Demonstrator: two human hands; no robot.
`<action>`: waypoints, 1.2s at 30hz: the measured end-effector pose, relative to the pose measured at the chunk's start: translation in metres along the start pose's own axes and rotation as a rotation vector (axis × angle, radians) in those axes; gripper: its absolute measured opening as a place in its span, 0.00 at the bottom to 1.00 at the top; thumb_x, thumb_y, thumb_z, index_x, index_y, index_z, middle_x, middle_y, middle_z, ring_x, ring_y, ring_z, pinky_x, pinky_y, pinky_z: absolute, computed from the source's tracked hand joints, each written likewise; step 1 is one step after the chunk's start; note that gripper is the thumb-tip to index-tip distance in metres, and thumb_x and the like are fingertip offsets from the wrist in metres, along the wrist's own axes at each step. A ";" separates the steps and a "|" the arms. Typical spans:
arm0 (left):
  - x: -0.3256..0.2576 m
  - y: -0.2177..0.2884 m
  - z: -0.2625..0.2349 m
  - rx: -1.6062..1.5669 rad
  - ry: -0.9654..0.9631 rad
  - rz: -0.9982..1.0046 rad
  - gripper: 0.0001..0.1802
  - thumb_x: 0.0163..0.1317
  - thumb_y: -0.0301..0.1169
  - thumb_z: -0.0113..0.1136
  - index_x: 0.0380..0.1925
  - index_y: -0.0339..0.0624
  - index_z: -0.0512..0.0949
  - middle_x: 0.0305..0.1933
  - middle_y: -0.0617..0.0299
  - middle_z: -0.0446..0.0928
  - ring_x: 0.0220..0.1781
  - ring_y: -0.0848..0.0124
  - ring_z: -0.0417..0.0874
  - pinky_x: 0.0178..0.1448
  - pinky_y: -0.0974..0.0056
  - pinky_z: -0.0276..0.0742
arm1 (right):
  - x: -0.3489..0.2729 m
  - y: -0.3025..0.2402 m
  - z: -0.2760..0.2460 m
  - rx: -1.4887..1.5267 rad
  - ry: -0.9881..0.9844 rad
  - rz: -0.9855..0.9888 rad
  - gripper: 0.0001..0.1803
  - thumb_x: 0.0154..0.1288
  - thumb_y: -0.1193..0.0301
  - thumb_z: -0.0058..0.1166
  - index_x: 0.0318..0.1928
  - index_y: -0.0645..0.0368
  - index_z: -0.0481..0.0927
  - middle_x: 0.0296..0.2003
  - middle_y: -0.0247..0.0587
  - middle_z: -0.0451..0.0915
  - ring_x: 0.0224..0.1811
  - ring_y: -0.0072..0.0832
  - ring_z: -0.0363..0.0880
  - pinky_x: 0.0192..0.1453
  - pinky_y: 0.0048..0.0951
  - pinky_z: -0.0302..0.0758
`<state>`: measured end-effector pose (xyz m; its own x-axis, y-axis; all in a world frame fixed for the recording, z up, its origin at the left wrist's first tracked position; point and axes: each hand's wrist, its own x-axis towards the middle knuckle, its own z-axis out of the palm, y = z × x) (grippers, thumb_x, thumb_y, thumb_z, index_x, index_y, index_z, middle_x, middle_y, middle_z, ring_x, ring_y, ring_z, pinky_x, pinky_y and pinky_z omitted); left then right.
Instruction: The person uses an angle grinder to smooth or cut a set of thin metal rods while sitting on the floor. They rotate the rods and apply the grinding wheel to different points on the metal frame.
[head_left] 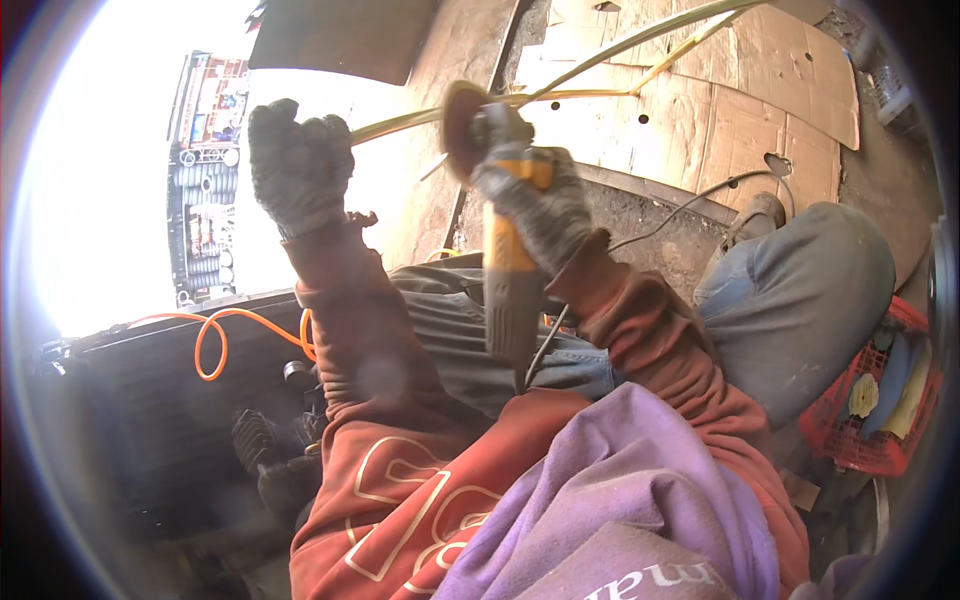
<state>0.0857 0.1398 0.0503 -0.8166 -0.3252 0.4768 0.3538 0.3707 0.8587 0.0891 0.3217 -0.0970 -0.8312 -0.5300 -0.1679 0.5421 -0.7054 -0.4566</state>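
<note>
Your gloved right hand (535, 195) is wrapped tightly round the yellow-bodied angle grinder (508, 250) at upper centre of the frame, its round disc (462, 125) touching a thin yellow metal rod (600, 55). Your gloved left hand (297, 165), left of it, is balled into a fist around that rod's end.

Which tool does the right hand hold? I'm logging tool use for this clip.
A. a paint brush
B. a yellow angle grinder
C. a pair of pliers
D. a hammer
B: the gloved right hand grips a yellow angle grinder, its disc against a thin yellow rod.
</note>
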 end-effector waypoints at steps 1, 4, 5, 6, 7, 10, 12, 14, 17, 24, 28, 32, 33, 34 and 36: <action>0.000 0.000 0.001 0.159 -0.012 0.065 0.09 0.68 0.32 0.43 0.33 0.41 0.70 0.14 0.71 0.53 0.14 0.76 0.56 0.25 0.66 0.60 | -0.005 0.005 0.010 0.057 -0.055 -0.087 0.24 0.51 0.71 0.70 0.47 0.53 0.70 0.39 0.34 0.78 0.40 0.23 0.78 0.44 0.26 0.78; -0.005 0.009 0.011 -0.367 0.151 -0.175 0.08 0.68 0.32 0.45 0.35 0.40 0.71 0.15 0.66 0.60 0.13 0.76 0.58 0.28 0.68 0.69 | -0.020 0.006 0.022 -0.082 -0.029 -0.046 0.25 0.51 0.70 0.70 0.45 0.54 0.69 0.41 0.35 0.78 0.42 0.23 0.77 0.45 0.27 0.78; -0.004 0.005 0.002 -0.365 0.154 -0.177 0.08 0.68 0.32 0.45 0.35 0.40 0.71 0.15 0.66 0.60 0.13 0.76 0.58 0.28 0.68 0.69 | -0.015 0.009 0.018 -0.081 -0.029 -0.042 0.25 0.51 0.70 0.70 0.45 0.54 0.69 0.41 0.35 0.78 0.42 0.23 0.77 0.45 0.27 0.78; -0.003 0.002 -0.012 -0.429 -0.039 -0.152 0.08 0.69 0.33 0.44 0.37 0.41 0.70 0.17 0.67 0.61 0.16 0.76 0.61 0.30 0.67 0.69 | -0.007 0.012 0.010 -0.034 -0.001 -0.041 0.25 0.52 0.70 0.70 0.46 0.55 0.69 0.40 0.34 0.78 0.41 0.23 0.77 0.44 0.26 0.78; -0.002 0.002 -0.017 -0.488 -0.235 -0.130 0.09 0.69 0.33 0.43 0.38 0.41 0.70 0.18 0.68 0.61 0.18 0.76 0.63 0.32 0.67 0.69 | 0.001 0.013 0.002 0.016 0.028 -0.039 0.25 0.52 0.70 0.70 0.47 0.55 0.69 0.40 0.34 0.78 0.40 0.22 0.78 0.43 0.25 0.78; -0.006 -0.002 -0.016 -0.441 -0.067 -0.161 0.10 0.70 0.34 0.43 0.40 0.41 0.71 0.18 0.69 0.60 0.18 0.76 0.62 0.31 0.67 0.68 | 0.021 0.007 -0.025 -0.039 0.178 0.067 0.23 0.54 0.69 0.68 0.47 0.55 0.70 0.37 0.33 0.78 0.34 0.20 0.77 0.40 0.23 0.77; -0.007 0.000 0.001 -0.365 0.118 -0.171 0.11 0.70 0.35 0.43 0.39 0.40 0.71 0.16 0.69 0.58 0.15 0.76 0.59 0.27 0.68 0.65 | 0.014 0.009 -0.020 -0.028 0.109 -0.032 0.24 0.53 0.68 0.69 0.47 0.55 0.69 0.39 0.33 0.78 0.35 0.21 0.77 0.41 0.25 0.77; -0.010 -0.005 0.005 -0.285 0.311 -0.190 0.11 0.70 0.35 0.44 0.38 0.40 0.71 0.14 0.70 0.55 0.12 0.77 0.55 0.24 0.68 0.63 | 0.007 0.019 -0.002 0.048 -0.059 -0.116 0.27 0.53 0.69 0.69 0.49 0.54 0.67 0.40 0.34 0.77 0.37 0.23 0.77 0.43 0.27 0.77; -0.009 -0.002 -0.011 -0.287 0.164 -0.109 0.11 0.69 0.35 0.45 0.39 0.39 0.71 0.14 0.69 0.55 0.12 0.77 0.56 0.22 0.69 0.62 | -0.010 0.029 0.016 -0.114 -0.027 -0.087 0.28 0.54 0.70 0.68 0.51 0.54 0.66 0.42 0.35 0.76 0.41 0.23 0.77 0.45 0.28 0.78; -0.008 -0.010 -0.012 -0.241 0.044 -0.092 0.12 0.71 0.34 0.41 0.44 0.38 0.70 0.20 0.69 0.60 0.19 0.77 0.64 0.25 0.67 0.66 | 0.020 0.018 -0.029 -0.067 0.196 0.085 0.23 0.54 0.71 0.68 0.46 0.55 0.69 0.38 0.36 0.78 0.36 0.22 0.77 0.41 0.26 0.79; -0.002 -0.011 -0.005 -0.118 0.399 -0.208 0.13 0.71 0.35 0.42 0.46 0.38 0.70 0.21 0.68 0.60 0.19 0.76 0.65 0.26 0.68 0.67 | 0.002 0.032 0.003 0.005 -0.043 -0.071 0.25 0.54 0.72 0.68 0.49 0.52 0.68 0.40 0.35 0.78 0.41 0.24 0.77 0.47 0.27 0.78; -0.008 -0.010 -0.020 -0.224 0.105 -0.096 0.13 0.70 0.35 0.44 0.47 0.38 0.70 0.21 0.68 0.60 0.19 0.76 0.65 0.25 0.68 0.66 | -0.007 0.034 0.011 -0.064 0.011 -0.075 0.24 0.54 0.71 0.68 0.48 0.54 0.69 0.39 0.35 0.78 0.40 0.24 0.77 0.46 0.27 0.78; -0.006 -0.012 -0.028 -0.312 0.083 -0.100 0.13 0.70 0.34 0.45 0.47 0.38 0.70 0.21 0.68 0.61 0.19 0.76 0.65 0.24 0.69 0.66 | -0.003 0.031 0.008 0.025 -0.007 -0.058 0.23 0.54 0.71 0.68 0.47 0.55 0.69 0.38 0.35 0.77 0.39 0.24 0.77 0.45 0.26 0.78; -0.005 -0.012 -0.026 -0.402 0.054 -0.110 0.13 0.69 0.34 0.46 0.47 0.38 0.70 0.21 0.67 0.61 0.19 0.76 0.65 0.23 0.69 0.66 | 0.004 0.023 0.000 -0.013 0.084 -0.003 0.22 0.54 0.71 0.68 0.46 0.57 0.70 0.38 0.36 0.78 0.38 0.23 0.78 0.44 0.27 0.78; -0.006 -0.011 -0.011 -0.313 0.216 -0.149 0.13 0.69 0.34 0.47 0.47 0.38 0.70 0.21 0.67 0.61 0.19 0.76 0.65 0.23 0.69 0.66 | 0.017 0.017 -0.019 -0.054 0.215 0.113 0.22 0.53 0.71 0.68 0.46 0.56 0.70 0.38 0.37 0.78 0.40 0.24 0.78 0.44 0.28 0.79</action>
<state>0.0920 0.1279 0.0402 -0.7668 -0.5429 0.3424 0.3877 0.0334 0.9212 0.0821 0.3098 -0.1246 -0.7757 -0.4877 -0.4005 0.6308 -0.6181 -0.4691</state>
